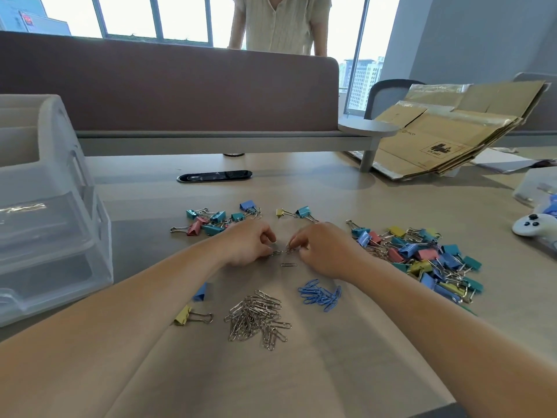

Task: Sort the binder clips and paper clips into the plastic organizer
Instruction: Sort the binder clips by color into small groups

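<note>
Paper clips at mid-table: one silver clip (277, 253) pinched in the curled fingertips of the left hand (250, 247), a second silver clip (291, 249) pinched likewise by the right hand (324, 251), fingertips nearly meeting. Just nearer, a loose clip (288, 264) flat on the table (346, 357). Nearer still, a silver pile (256, 315) beside a blue pile (321, 294). Binder clips heaped (422, 257) to the right, a smaller cluster (211, 221) beyond the left hand, a yellow stray (184, 315) and a blue stray (201, 292) near the left forearm. Clear plastic organizer (45, 206) at far left.

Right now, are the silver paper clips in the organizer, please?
Out: the silver paper clips lie piled on the table, apart from the plastic organizer.
</note>
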A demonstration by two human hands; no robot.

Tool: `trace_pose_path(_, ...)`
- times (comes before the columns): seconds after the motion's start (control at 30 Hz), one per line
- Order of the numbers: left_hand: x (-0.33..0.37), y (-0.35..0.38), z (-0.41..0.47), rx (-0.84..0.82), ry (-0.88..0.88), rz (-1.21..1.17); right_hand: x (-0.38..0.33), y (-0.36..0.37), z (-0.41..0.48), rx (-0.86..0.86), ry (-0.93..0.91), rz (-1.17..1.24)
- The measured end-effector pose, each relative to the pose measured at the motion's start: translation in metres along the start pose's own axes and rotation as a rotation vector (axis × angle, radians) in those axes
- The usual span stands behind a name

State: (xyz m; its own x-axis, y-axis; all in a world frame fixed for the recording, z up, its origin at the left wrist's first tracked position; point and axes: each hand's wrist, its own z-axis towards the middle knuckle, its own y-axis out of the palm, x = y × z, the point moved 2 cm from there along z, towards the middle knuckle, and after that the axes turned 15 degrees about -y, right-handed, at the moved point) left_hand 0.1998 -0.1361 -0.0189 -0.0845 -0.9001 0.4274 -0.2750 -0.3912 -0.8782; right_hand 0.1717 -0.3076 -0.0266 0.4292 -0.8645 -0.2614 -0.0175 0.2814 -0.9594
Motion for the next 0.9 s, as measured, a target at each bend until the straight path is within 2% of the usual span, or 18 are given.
trace_pose_path(0.2, 0.003, 0.003, -0.014, 0.077, 0.052, 0.093, -0.009, -0.009, -0.013, 0.056, 0.015, 0.071)
trace_pose_path(0.4, 0.007, 0.006, -0.031, 0.104, 0.086, 0.098, -0.023, -0.006, -0.013, -0.077, 0.024, 0.046)
trace_pose_path(0.6, -0.003, -0.001, -0.055, 0.004, 0.115, 0.144, -0.045, 0.002, -0.015, -0.141, -0.065, 0.005)
trace_pose_path(0.9, -0.012, -0.01, -0.077, 0.019, 0.155, 0.168, -0.067, -0.001, -0.022, -0.127, -0.121, 0.057)
